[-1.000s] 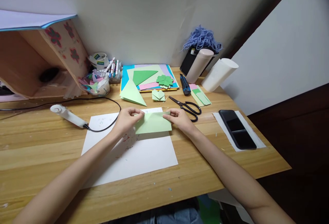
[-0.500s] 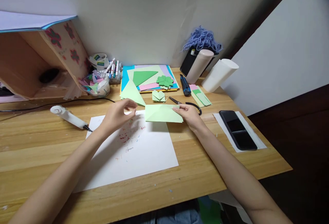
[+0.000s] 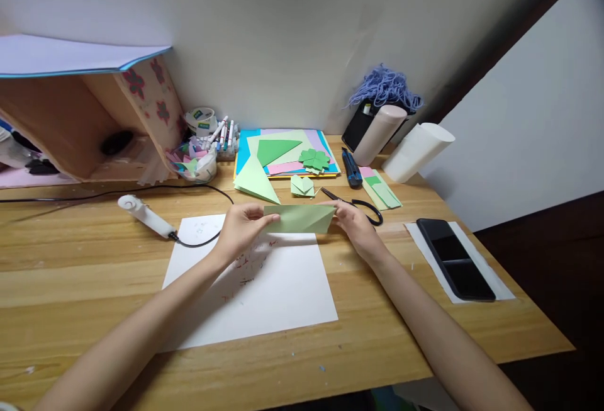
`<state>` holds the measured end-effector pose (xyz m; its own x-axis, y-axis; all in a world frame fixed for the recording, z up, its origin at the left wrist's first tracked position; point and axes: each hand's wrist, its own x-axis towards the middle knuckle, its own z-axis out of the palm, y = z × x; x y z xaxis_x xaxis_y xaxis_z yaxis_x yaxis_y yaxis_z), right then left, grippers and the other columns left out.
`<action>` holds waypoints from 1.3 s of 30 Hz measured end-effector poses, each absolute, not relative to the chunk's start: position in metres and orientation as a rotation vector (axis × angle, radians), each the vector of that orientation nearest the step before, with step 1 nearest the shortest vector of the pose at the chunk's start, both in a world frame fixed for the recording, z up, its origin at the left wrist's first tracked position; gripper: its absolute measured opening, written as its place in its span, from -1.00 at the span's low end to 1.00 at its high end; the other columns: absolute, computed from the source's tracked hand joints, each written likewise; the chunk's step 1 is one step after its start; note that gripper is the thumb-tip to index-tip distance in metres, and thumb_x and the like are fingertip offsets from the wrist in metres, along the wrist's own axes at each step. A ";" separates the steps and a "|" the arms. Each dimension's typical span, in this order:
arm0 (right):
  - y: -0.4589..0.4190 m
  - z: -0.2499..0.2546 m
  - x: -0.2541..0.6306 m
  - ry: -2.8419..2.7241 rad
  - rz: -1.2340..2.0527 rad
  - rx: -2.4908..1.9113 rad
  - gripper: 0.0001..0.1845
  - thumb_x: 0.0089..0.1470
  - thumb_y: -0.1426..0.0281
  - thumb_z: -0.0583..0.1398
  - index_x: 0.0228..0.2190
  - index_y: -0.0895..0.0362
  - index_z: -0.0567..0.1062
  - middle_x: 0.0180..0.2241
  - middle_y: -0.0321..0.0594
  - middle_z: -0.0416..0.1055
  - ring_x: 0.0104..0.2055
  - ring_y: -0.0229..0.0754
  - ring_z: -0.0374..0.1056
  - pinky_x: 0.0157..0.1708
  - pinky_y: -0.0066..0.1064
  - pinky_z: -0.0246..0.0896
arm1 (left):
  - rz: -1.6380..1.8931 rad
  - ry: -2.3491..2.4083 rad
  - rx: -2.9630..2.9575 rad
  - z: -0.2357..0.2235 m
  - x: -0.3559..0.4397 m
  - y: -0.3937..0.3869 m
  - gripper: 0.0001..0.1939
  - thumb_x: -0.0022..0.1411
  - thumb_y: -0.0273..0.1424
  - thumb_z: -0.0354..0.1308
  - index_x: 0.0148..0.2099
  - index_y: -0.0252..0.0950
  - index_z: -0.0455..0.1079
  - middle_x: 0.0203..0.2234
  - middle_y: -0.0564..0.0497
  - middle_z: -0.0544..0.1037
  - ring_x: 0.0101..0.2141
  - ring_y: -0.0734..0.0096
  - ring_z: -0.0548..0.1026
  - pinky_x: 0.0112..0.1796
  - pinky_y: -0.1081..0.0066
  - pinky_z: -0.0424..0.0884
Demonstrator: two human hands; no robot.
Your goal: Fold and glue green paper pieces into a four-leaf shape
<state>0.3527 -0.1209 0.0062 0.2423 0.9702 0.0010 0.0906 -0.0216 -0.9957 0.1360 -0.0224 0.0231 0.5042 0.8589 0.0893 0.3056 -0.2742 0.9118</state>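
Observation:
Between my two hands a folded light green paper (image 3: pixel 300 219) is held up above the far right part of a white sheet (image 3: pixel 264 298) that has small coloured marks. My left hand (image 3: pixel 243 225) pinches its left end, thumb on the near face. At the other end, the fingers of my right hand (image 3: pixel 356 225) grip the paper's upper right corner. Just beyond lie a small folded green heart (image 3: pixel 302 186) and black scissors (image 3: pixel 363 206), the latter close to my right hand.
Behind are a stack of coloured papers (image 3: pixel 243 146), a green paper clover (image 3: pixel 314 159), a blue utility knife (image 3: pixel 352 168) and paper strips (image 3: pixel 382 189). A white corded glue gun (image 3: pixel 146 216) lies left, a phone (image 3: pixel 455 260) right. An open box (image 3: pixel 146 99) stands at the back left.
My left hand, apart from the paper before, now grips its left end. The paper has turned, showing a darker face. The camera view has shifted slightly.

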 end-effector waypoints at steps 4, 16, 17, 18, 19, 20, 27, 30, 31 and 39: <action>-0.121 -0.001 0.347 -1.041 0.950 -1.532 -0.64 -0.18 0.09 0.25 -0.52 0.17 0.46 -0.48 -0.22 0.44 -0.42 -0.18 0.34 -0.41 -0.41 0.24 | 0.730 0.978 1.544 0.021 0.138 -0.023 -0.66 -0.20 -0.20 0.30 -0.51 -0.36 0.32 -0.65 0.09 0.39 -0.57 0.49 0.38 -0.56 0.53 0.26; -0.123 0.000 0.333 -1.018 1.160 -1.543 -0.65 -0.26 0.15 0.30 -0.58 0.21 0.45 -0.55 -0.23 0.43 -0.50 -0.23 0.32 -0.48 -0.43 0.20 | 0.932 1.005 1.372 0.032 0.135 -0.023 -0.49 -0.21 -0.24 0.33 -0.19 -0.40 0.40 -0.50 -0.06 0.56 -0.42 0.34 0.51 -0.36 0.42 0.40; -0.123 0.000 0.332 -1.028 1.183 -1.547 -0.64 -0.27 0.14 0.30 -0.59 0.21 0.44 -0.55 -0.24 0.43 -0.51 -0.23 0.32 -0.49 -0.44 0.19 | 0.928 1.000 1.372 0.033 0.134 -0.023 -0.49 -0.21 -0.24 0.33 -0.18 -0.40 0.40 -0.49 -0.06 0.56 -0.42 0.33 0.51 -0.36 0.41 0.40; -0.123 0.000 0.332 -1.035 1.199 -1.551 -0.64 -0.27 0.14 0.30 -0.59 0.21 0.43 -0.55 -0.24 0.43 -0.51 -0.23 0.31 -0.49 -0.44 0.19 | 0.926 0.998 1.374 0.034 0.134 -0.023 -0.49 -0.21 -0.24 0.33 -0.18 -0.40 0.40 -0.49 -0.07 0.57 -0.42 0.33 0.51 -0.35 0.40 0.40; -0.123 0.000 0.331 -1.037 1.213 -1.556 -0.63 -0.28 0.14 0.30 -0.58 0.21 0.44 -0.55 -0.24 0.43 -0.51 -0.23 0.31 -0.51 -0.44 0.18 | 0.924 0.998 1.378 0.034 0.134 -0.022 -0.48 -0.22 -0.24 0.34 -0.18 -0.40 0.40 -0.49 -0.07 0.57 -0.42 0.32 0.51 -0.35 0.40 0.40; -0.123 0.000 0.330 -1.034 1.223 -1.562 -0.63 -0.29 0.14 0.31 -0.57 0.21 0.44 -0.55 -0.24 0.43 -0.51 -0.24 0.30 -0.52 -0.44 0.18 | 0.922 0.999 1.383 0.035 0.134 -0.022 -0.48 -0.22 -0.24 0.34 -0.18 -0.41 0.40 -0.50 -0.07 0.57 -0.42 0.32 0.51 -0.35 0.39 0.41; -0.124 0.002 0.330 -1.000 1.280 -1.533 -0.68 -0.30 0.21 0.33 -0.56 0.20 0.47 -0.56 -0.27 0.42 -0.52 -0.26 0.29 -0.50 -0.45 0.16 | 0.915 0.985 1.392 0.035 0.132 -0.021 -0.48 -0.22 -0.26 0.34 -0.18 -0.40 0.41 -0.51 -0.07 0.57 -0.43 0.30 0.51 -0.35 0.38 0.42; -0.123 0.000 0.331 -1.001 1.285 -1.502 -0.70 -0.28 0.22 0.32 -0.54 0.21 0.47 -0.54 -0.26 0.42 -0.50 -0.27 0.29 -0.49 -0.45 0.17 | 0.922 0.971 1.382 0.037 0.132 -0.022 -0.49 -0.22 -0.28 0.35 -0.18 -0.40 0.41 -0.51 -0.07 0.57 -0.43 0.31 0.51 -0.35 0.39 0.42; -0.123 -0.001 0.331 -1.004 1.280 -1.491 -0.70 -0.26 0.22 0.32 -0.54 0.21 0.47 -0.53 -0.26 0.42 -0.50 -0.27 0.28 -0.48 -0.45 0.17 | 0.922 0.966 1.381 0.038 0.132 -0.022 -0.49 -0.22 -0.28 0.35 -0.18 -0.40 0.41 -0.50 -0.07 0.57 -0.43 0.31 0.51 -0.35 0.39 0.42; -0.121 -0.001 0.329 -0.963 1.099 -1.539 -0.66 -0.25 0.15 0.29 -0.64 0.20 0.42 -0.63 -0.29 0.36 -0.56 -0.28 0.24 -0.53 -0.45 0.17 | 0.926 0.984 1.376 0.040 0.130 -0.021 -0.48 -0.25 -0.30 0.37 -0.18 -0.41 0.43 -0.51 -0.06 0.56 -0.44 0.33 0.50 -0.38 0.42 0.42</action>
<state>0.3292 -0.1212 -0.0005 0.2776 0.9427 -0.1853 0.0604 -0.2096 -0.9759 0.1304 -0.0213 0.0404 0.3370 0.9414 -0.0155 0.0416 0.0015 0.9991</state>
